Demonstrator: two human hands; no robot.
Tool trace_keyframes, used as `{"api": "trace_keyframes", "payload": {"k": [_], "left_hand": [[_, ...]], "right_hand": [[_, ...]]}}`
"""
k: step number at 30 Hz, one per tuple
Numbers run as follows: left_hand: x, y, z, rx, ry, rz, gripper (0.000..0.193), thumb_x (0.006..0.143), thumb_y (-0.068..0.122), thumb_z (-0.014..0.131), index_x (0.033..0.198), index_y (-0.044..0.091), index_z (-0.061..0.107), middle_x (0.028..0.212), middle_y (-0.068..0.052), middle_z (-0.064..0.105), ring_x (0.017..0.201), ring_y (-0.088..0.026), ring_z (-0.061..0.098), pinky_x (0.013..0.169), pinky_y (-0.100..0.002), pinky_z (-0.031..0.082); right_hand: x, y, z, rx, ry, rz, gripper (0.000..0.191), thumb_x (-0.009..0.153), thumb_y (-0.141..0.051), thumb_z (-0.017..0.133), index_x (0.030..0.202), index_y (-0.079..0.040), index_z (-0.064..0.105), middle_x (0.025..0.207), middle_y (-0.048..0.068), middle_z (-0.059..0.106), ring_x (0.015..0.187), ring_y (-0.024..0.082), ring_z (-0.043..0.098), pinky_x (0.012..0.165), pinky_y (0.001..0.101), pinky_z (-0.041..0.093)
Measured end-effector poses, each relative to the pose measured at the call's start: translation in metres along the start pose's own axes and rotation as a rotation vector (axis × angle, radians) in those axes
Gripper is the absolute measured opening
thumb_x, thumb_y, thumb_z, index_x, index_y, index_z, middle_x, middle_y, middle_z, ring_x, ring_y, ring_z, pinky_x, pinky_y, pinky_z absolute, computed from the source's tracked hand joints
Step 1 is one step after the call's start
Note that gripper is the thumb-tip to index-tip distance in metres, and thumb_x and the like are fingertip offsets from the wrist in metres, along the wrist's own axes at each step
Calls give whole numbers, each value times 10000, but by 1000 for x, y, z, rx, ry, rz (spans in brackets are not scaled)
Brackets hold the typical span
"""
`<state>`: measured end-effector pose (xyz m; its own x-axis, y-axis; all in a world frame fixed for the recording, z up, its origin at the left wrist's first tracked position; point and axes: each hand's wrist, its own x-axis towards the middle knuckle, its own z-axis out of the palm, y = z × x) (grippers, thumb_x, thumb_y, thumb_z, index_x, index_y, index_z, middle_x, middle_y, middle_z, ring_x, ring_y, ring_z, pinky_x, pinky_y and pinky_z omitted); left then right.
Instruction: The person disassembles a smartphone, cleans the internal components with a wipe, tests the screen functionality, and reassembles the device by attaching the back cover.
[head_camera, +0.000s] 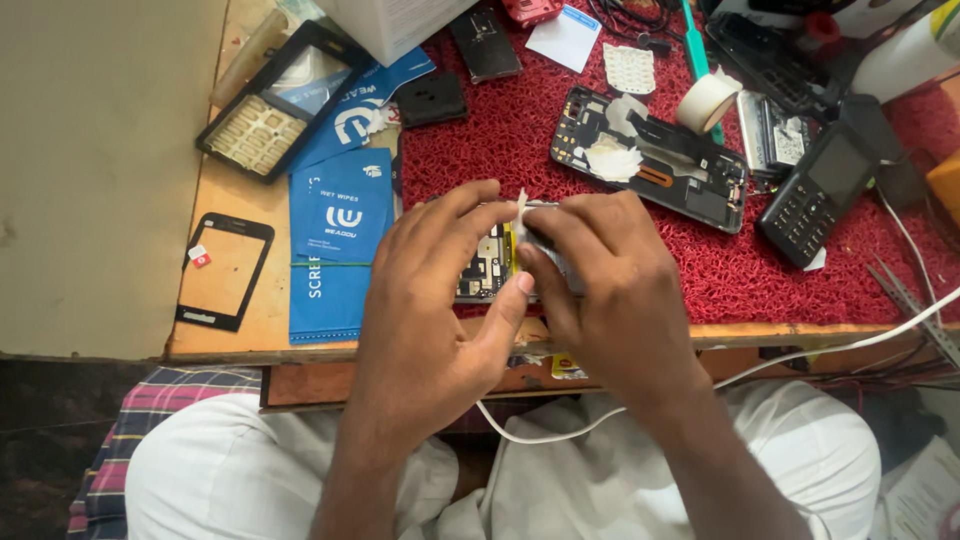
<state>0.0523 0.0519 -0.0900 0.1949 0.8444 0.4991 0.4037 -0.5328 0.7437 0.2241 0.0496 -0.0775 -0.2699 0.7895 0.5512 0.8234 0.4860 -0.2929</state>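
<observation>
Two bare hands work on an opened phone over a cluttered red mat.

Around them lie a second opened phone (650, 160), a roll of tape (706, 102), a keypad phone (818, 195) and blue wipe packets (340, 215). The left hand (435, 300) and right hand (610, 290) meet at the mat's (800, 280) near edge, fingers narrowly pinched on the opened phone (490, 262) and a pale strip (520, 212), largely hiding both.

A wooden bench (240, 335) carries a red mat (800, 285) and blue packets (335, 250).
</observation>
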Motion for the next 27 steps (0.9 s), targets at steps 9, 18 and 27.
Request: {"api": "trace_keyframes", "payload": {"k": [9,18,27], "left_hand": [[-1,-5,3,-39,38,-37,360,917,114,723,1261,24,670,1420,-159,609,1313,-364,582,1142,-460,426],[-3,-8,2,-72,24,-55,349,927,58,651,1274,13,667,1444,-161,591,1358,-361,550,1169,-456,394],[-2,-9,2,-43,23,-54,350,914,45,634,1259,0,674,1427,-161,595,1343,-363,547,1147,-468,387]], "right_hand": [[-2,-2,3,7,-23,-13,227,934,-81,737,1147,-8,708,1115,139,635,1033,319,603,891,447,517],[-10,-8,-1,-27,-59,-24,332,936,-69,701,1265,-26,709,1163,129,614,1097,315,568,950,448,500],[-4,-10,0,-32,-119,18,355,941,-214,721,1257,-50,713,1202,137,608,1125,334,564,1009,477,450]]}}
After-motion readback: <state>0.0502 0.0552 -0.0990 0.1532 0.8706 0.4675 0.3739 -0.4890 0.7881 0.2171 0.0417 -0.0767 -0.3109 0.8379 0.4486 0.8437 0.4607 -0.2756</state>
